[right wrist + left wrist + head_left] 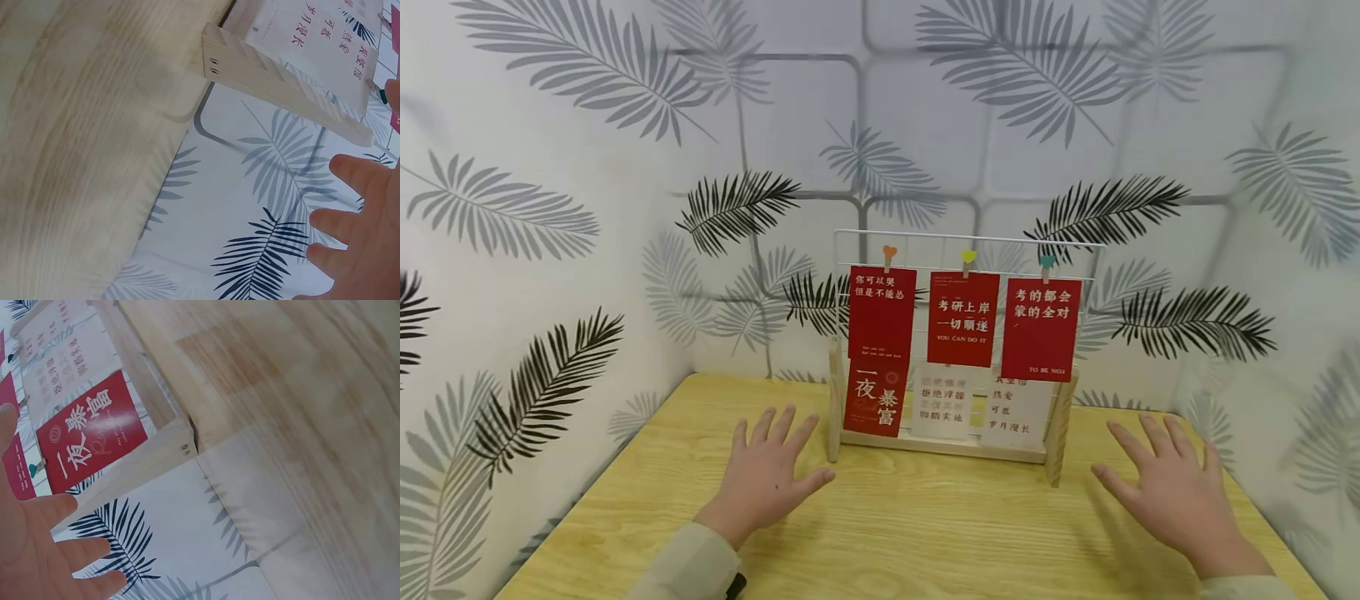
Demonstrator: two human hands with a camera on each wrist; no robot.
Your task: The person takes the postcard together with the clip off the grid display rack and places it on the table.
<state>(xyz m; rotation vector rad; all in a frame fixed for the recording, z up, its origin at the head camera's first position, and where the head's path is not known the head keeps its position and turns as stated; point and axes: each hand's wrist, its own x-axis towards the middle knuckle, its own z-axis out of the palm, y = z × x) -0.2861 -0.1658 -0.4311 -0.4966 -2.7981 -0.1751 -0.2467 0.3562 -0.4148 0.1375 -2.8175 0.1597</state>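
Observation:
A white wire grid stand (1078, 250) on a wooden base (945, 446) stands at the back of the wooden table (910, 533). Three red cards hang from heart clips: left (882, 312), middle (963, 318), right (1041, 329). Below them sit a red card (874, 403) (87, 439) and two white cards (943, 402) (1018, 410) (312, 44). My left hand (769, 472) (44, 550) lies flat with spread fingers left of the stand. My right hand (1172, 492) (359, 231) lies flat, spread, to its right. Neither holds anything.
Leaf-patterned walls (550, 250) close in the table on the left, back and right. The stand's wooden side posts (134, 472) (281, 81) are close to each hand. Bare tabletop lies between the hands in front of the stand.

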